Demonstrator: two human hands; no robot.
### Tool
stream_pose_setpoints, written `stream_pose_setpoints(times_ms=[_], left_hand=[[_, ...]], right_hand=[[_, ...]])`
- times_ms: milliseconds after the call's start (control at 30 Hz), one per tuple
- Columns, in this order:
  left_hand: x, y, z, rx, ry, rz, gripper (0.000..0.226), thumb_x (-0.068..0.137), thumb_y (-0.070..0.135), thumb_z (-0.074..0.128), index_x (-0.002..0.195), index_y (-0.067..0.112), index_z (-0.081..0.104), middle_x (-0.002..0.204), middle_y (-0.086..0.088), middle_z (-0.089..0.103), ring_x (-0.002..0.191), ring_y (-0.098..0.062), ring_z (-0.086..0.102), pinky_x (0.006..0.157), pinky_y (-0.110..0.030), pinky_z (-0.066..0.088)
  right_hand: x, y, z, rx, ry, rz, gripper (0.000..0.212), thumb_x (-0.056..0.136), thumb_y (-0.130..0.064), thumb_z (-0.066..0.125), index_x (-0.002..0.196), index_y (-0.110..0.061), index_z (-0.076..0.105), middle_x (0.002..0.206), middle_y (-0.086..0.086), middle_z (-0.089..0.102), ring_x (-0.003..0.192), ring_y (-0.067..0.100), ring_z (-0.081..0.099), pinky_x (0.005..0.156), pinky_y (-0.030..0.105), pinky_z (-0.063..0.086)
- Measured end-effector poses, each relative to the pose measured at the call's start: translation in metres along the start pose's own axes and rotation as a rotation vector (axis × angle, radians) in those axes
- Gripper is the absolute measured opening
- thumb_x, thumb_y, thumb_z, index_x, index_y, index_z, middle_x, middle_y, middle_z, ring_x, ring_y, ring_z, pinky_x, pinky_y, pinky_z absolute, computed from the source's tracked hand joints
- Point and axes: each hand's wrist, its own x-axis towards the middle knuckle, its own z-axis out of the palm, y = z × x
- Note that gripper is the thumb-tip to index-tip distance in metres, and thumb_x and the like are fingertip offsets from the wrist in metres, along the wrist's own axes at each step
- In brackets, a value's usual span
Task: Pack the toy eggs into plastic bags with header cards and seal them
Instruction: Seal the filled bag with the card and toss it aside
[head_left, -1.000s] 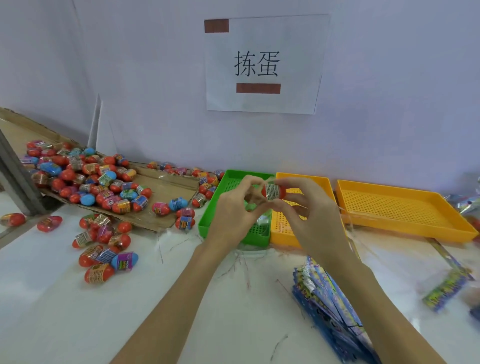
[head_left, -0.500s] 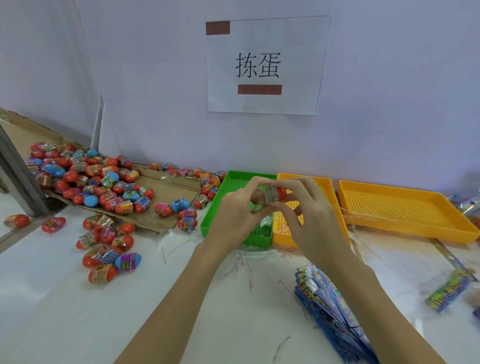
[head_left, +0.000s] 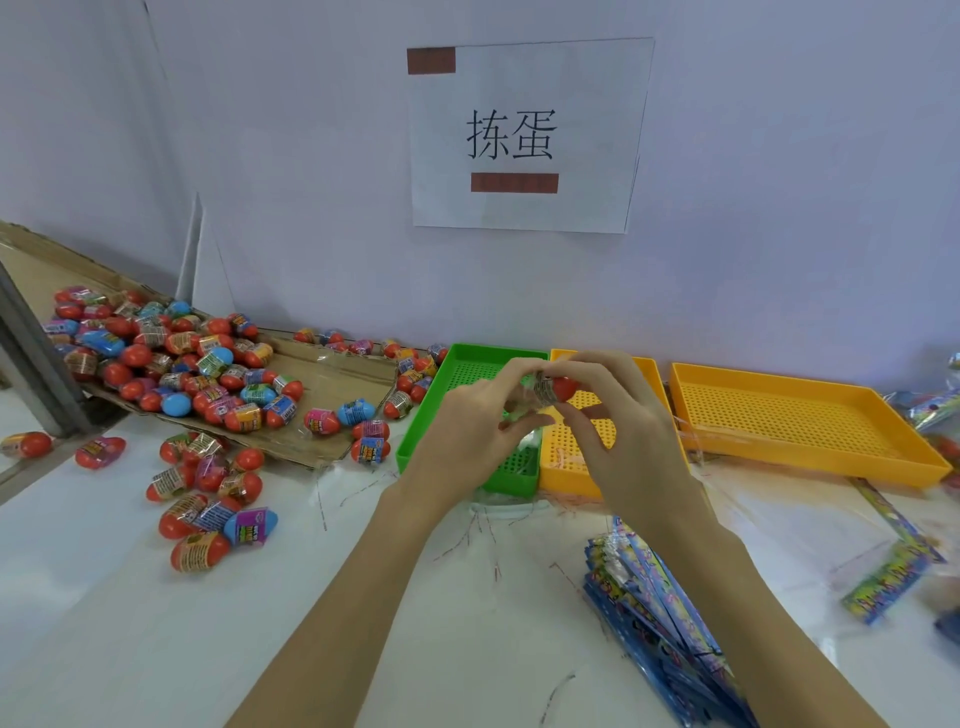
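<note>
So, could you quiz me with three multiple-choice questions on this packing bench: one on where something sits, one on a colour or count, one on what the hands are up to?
1. Where does the green tray sit?
A. Directly left of a yellow tray, touching it
B. On the cardboard sheet
C. At the far right end of the bench

2. How many yellow trays are in view?
A. One
B. Two
C. Four

3. What is happening with the red toy egg?
A. It lies alone in a tray
B. Both hands hold it up above the trays
C. It rests on the stack of header cards

Answers:
1 A: its right wall meets the near yellow tray.
2 B: that one and the far yellow tray.
3 B: the left hand and right hand pinch it between fingertips.
</note>
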Motion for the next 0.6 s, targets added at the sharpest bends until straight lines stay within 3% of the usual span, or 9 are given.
stream_pose_setpoints(times_ms=[67, 167, 333, 467, 600], left_hand=[[0.001, 0.002, -0.001, -0.047, -0.01, -0.004, 0.058, 0.09, 0.015, 0.08, 0.142, 0.008, 0.058, 0.096, -0.005, 0.08, 0.09, -0.014, 0.075, 0.085, -0.027, 0.058], [0.001, 0.004, -0.003, -0.051, -0.038, 0.019, 0.059, 0.092, 0.015, 0.077, 0.146, 0.008, 0.056, 0.098, -0.008, 0.08, 0.098, -0.019, 0.077, 0.089, -0.036, 0.06], [0.0, 0.004, -0.006, 0.001, -0.016, 0.027, 0.057, 0.088, 0.024, 0.08, 0.138, 0.002, 0.063, 0.085, -0.004, 0.08, 0.063, -0.013, 0.073, 0.071, -0.035, 0.062], [0.001, -0.001, -0.009, -0.003, 0.027, -0.026, 0.059, 0.083, 0.041, 0.078, 0.129, 0.006, 0.067, 0.077, 0.003, 0.076, 0.065, -0.01, 0.07, 0.071, -0.037, 0.062], [0.0, -0.006, -0.01, -0.025, 0.011, -0.033, 0.064, 0.079, 0.041, 0.082, 0.133, 0.012, 0.066, 0.079, 0.003, 0.074, 0.07, -0.007, 0.067, 0.074, -0.03, 0.059]], right_hand=[[0.0, 0.003, 0.001, 0.013, 0.005, 0.028, 0.033, 0.098, -0.003, 0.065, 0.13, -0.009, 0.064, 0.127, 0.005, 0.058, 0.106, 0.002, 0.056, 0.082, 0.008, 0.053], [-0.001, 0.005, 0.002, 0.053, -0.02, 0.109, 0.03, 0.101, -0.007, 0.062, 0.131, -0.01, 0.06, 0.125, 0.003, 0.054, 0.099, -0.006, 0.06, 0.067, 0.011, 0.055], [0.0, 0.004, -0.001, -0.003, -0.022, 0.067, 0.028, 0.098, -0.003, 0.065, 0.125, -0.009, 0.063, 0.121, 0.001, 0.054, 0.09, -0.002, 0.058, 0.075, 0.005, 0.048], [0.002, -0.001, -0.004, 0.012, -0.077, 0.056, 0.031, 0.095, 0.0, 0.069, 0.124, -0.01, 0.067, 0.121, 0.004, 0.059, 0.088, -0.002, 0.059, 0.073, 0.006, 0.047], [0.003, -0.006, -0.007, 0.148, -0.152, 0.103, 0.037, 0.094, 0.007, 0.065, 0.122, -0.016, 0.07, 0.121, -0.001, 0.06, 0.094, 0.008, 0.064, 0.077, 0.014, 0.053]])
